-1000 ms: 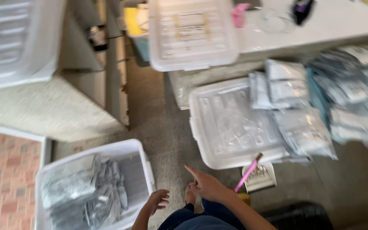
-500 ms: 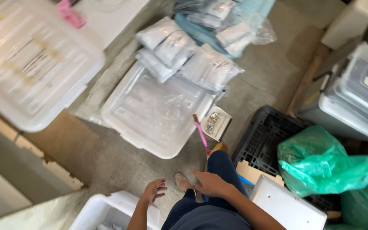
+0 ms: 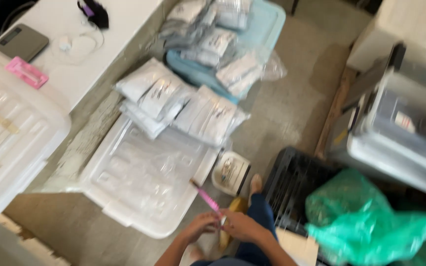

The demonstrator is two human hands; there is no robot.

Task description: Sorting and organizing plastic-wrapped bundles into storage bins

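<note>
Holding one pink pen between them, both hands sit low in the frame: left hand and right hand meet at its lower end, fingers curled narrow around it (exact grip is blurred). The pen angles up-left, with its tip over the corner of the clear lid on the floor.

Counts: one clear lid, one blue bin, one black crate, one green bag, and roughly six sealed pouches stacked at the lid's far edge. The blue bin holds more pouches, too blurred to count. A white tub sits at left on the table, along with a scale.

Versus half a second ago: the hands were apart and the pen lay by the lid; now both hands close on it.
</note>
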